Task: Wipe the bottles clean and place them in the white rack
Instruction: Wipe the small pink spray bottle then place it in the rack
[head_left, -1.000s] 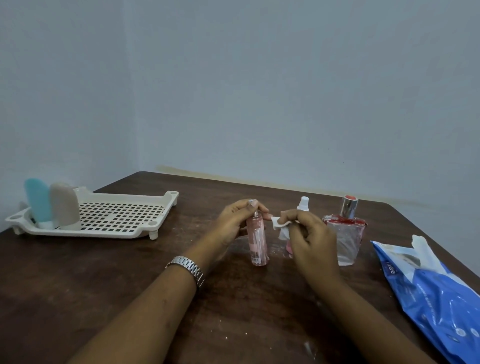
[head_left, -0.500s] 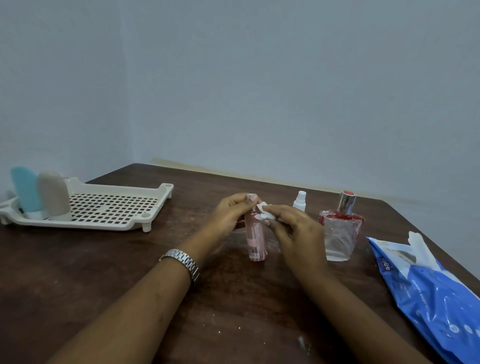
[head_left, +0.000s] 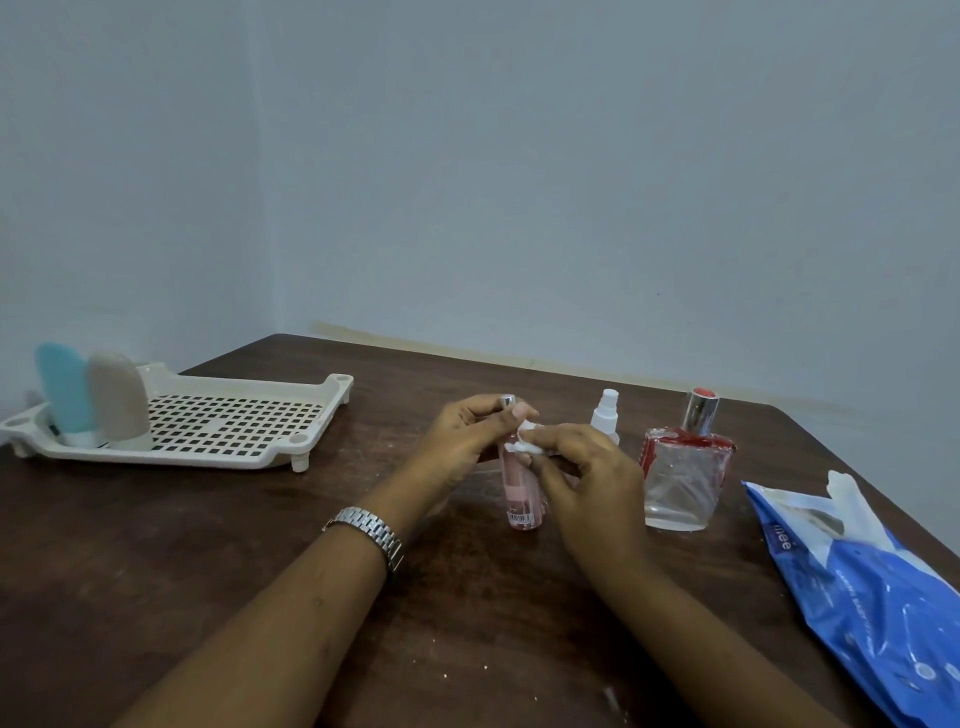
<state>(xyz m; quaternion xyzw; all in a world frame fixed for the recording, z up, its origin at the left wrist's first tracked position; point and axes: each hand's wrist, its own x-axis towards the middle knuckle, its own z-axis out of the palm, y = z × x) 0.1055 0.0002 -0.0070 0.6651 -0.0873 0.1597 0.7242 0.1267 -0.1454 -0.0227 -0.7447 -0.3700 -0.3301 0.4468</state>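
The left hand (head_left: 467, 441) pinches the cap of the slim pink transparent bottle (head_left: 522, 499) standing just below its grip, while the right hand (head_left: 582, 473) pinches a small white wipe (head_left: 530, 446) against the neck beside it, where a hard sideways rub could topple the bottle.

1. Dim, flat, bluish light fills the room. The wall (head_left: 519, 182) is an even grey, a shade darker toward 10 o'clock.
2. There are no hard shadows, only soft dark patches on the table (head_left: 156, 571) beneath the forearms (head_left: 291, 613), around 6 o'clock.
3. Small glints sit on the watch (head_left: 371, 530) near centre, on the silver cap (head_left: 701, 413) of the glass bottle (head_left: 680, 483) at 3 o'clock, and on the creased blue packet (head_left: 883, 613) at 4 o'clock.
4. Wide-angle bending stretches the white rack (head_left: 234, 452) at 9 o'clock and bows the table's far edge.
5. Everything looks slightly soft, and the tubes (head_left: 65, 395) in the rack look smeared.
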